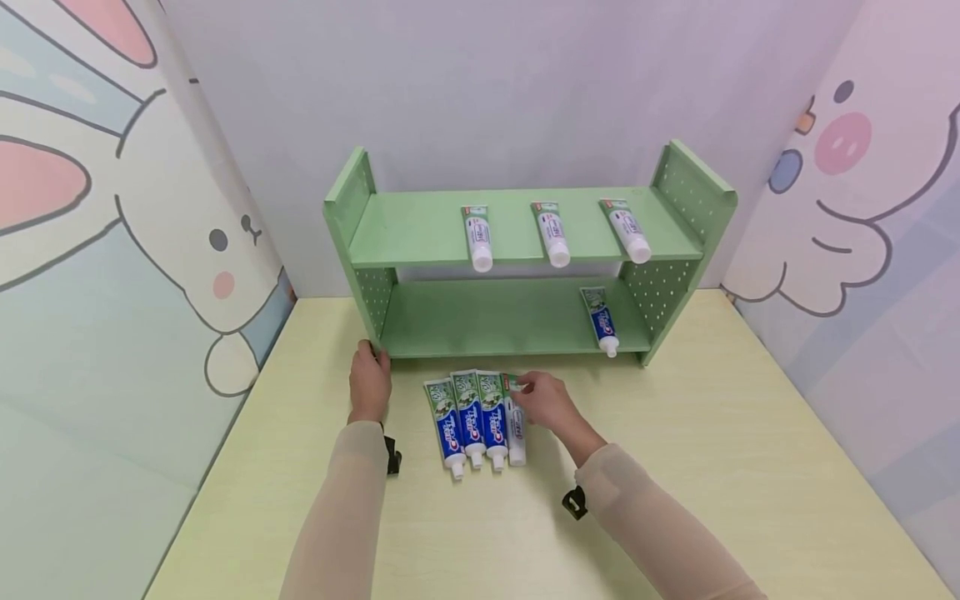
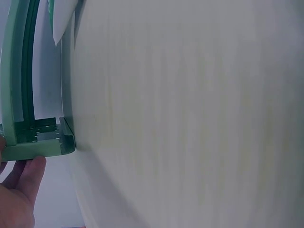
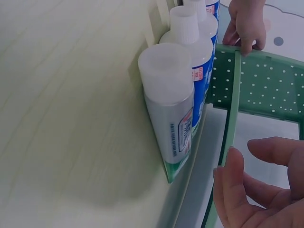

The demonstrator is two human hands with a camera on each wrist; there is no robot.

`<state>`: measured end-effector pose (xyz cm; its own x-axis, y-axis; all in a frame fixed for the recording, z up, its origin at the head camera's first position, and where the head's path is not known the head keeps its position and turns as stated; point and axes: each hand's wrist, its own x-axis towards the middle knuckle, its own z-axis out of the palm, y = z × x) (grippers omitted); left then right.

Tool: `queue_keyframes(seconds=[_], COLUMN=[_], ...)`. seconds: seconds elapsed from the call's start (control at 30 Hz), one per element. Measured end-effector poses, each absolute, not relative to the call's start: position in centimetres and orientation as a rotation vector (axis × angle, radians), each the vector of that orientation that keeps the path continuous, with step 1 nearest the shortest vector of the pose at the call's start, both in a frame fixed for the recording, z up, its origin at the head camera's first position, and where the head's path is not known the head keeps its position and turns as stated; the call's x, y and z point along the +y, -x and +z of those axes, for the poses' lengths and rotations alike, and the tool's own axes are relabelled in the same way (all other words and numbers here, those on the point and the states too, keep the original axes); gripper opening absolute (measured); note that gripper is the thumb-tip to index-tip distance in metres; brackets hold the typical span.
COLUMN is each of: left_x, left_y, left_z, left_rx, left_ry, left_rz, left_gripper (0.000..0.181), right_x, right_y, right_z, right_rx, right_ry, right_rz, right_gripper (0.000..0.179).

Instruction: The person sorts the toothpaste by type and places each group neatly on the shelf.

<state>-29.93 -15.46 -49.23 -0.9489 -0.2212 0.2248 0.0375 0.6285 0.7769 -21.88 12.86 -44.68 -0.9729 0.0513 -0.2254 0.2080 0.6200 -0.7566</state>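
My left hand [image 1: 370,385] grips the lower left front corner of a green two-tier shelf [image 1: 517,317]; in the left wrist view the fingers [image 2: 33,175] lie against its side panel. My right hand [image 1: 551,407] hovers over the green end of a white toothpaste tube [image 1: 516,429]. In the right wrist view, a gap shows between thumb and fingers [image 3: 233,178], with nothing held. That white tube [image 3: 168,114] is rightmost in a row on the table, beside three blue-and-green toothpaste tubes [image 1: 470,417], caps toward me.
Three white toothpaste tubes [image 1: 553,233] lie spaced along the upper tier, caps at its front edge. One blue-and-green tube [image 1: 601,321] lies at the right of the lower tier. The pale wooden table [image 1: 675,500] meets cartoon-printed walls on both sides.
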Motion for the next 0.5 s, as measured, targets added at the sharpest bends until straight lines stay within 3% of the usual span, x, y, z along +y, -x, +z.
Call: queue_keyframes(seconds=[0.5], left_x=[-15.4], left_y=[29.9], left_z=[-49.1], left_rx=[-2.562], left_ry=[-0.152], left_rz=[-1.228], left_gripper=[0.026], right_x=[13.4], right_y=[21.8], right_z=[-46.3], right_rx=[2.638], right_ry=[-0.242], right_rz=[-1.171], right_gripper=[0.044])
